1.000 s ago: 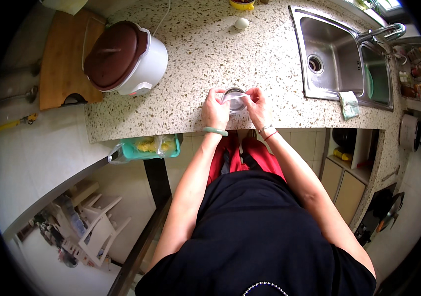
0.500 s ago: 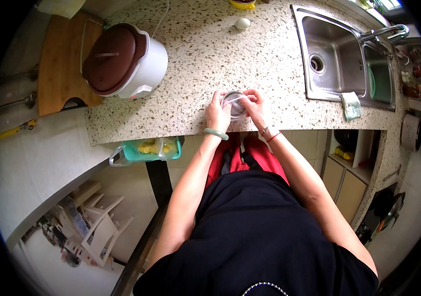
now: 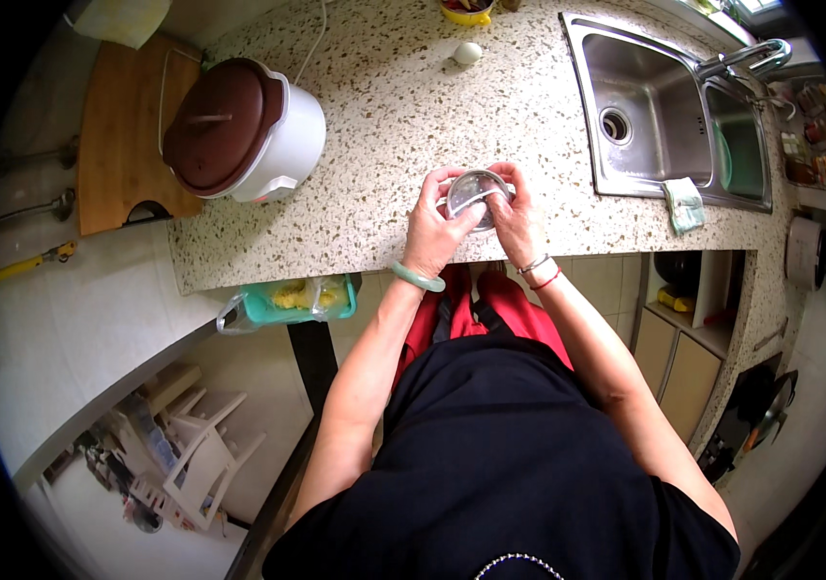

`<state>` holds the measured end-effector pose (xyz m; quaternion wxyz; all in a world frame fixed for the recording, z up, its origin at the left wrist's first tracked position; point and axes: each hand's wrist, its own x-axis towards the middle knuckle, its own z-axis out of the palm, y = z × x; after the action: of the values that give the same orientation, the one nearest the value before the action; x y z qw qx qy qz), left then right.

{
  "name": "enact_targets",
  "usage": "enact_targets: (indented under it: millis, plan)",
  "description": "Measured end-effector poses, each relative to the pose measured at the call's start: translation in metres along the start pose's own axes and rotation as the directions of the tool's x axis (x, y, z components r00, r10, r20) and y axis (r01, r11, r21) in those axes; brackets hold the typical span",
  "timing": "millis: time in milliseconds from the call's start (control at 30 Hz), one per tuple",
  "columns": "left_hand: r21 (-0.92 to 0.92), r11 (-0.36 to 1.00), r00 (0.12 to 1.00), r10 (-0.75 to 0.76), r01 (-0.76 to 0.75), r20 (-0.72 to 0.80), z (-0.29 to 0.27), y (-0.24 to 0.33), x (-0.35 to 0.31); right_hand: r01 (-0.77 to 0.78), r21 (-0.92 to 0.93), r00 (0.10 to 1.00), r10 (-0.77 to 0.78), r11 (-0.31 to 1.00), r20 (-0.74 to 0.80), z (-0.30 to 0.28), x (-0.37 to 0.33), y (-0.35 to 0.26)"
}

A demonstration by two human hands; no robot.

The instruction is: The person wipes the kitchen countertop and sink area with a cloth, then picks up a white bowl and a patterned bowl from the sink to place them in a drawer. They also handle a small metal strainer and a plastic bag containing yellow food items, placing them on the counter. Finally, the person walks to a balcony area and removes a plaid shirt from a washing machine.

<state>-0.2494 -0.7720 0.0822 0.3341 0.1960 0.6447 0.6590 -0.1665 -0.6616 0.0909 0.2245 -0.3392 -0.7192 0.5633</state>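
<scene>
Both hands hold a small round, clear and silvery-grey dish-like object (image 3: 477,186) above the near edge of the counter. A light curved band crosses its face, but I cannot make out its exact kind. My left hand (image 3: 432,230) has its fingers wrapped round the left side, thumb reaching onto the face. On the opposite side, my right hand (image 3: 521,220) grips the rim, its thumb pressed over the lower part. The fingertips behind the object are partly hidden. Farther back on the speckled counter (image 3: 394,126) lies a pale egg (image 3: 467,53), apart from both hands.
A white cooker with a brown lid (image 3: 224,126) stands on the left, beside a wooden board (image 3: 118,135). On the right is a steel sink (image 3: 592,106) with a cloth (image 3: 684,205) over its edge. A teal bin (image 3: 256,302) hangs below the counter's front edge.
The round object has turned and tilted, so its face shows more. My left thumb has shifted onto it, and my right hand has moved slightly right. Both hands still hold it.
</scene>
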Motion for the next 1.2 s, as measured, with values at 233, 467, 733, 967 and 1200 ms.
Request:
enact_targets:
  millis: [233, 467, 733, 967, 1200]
  plan:
    - [0.194, 0.973, 0.984, -0.101, 0.129, -0.146, 0.008, 0.004, 0.006, -0.031, 0.057, 0.999, 0.030, 0.998, 0.028, -0.001, -0.004, -0.015]
    - [0.165, 0.985, 0.984, -0.024, 0.054, -0.179, -0.002, 0.012, 0.006, 0.021, 0.035, 0.970, -0.029, 0.999, 0.239, -0.030, -0.002, -0.025]
    - [0.056, 0.996, 0.997, -0.070, 0.068, 0.039, 0.000, 0.033, -0.005, -0.319, 0.393, 0.863, 0.093, 0.863, 0.497, -0.059, 0.002, -0.035]
    - [0.038, 0.999, 0.994, 0.015, -0.019, 0.106, 0.005, 0.038, -0.007, -0.425, 0.452, 0.891, 0.275, 0.784, 0.362, -0.045, 0.001, -0.051]
    - [-0.078, 0.993, 0.991, -0.082, 0.091, 0.108, 0.011, 0.038, -0.007, -0.227, 0.306, 0.973, 0.202, 0.925, 0.111, -0.037, -0.008, -0.047]
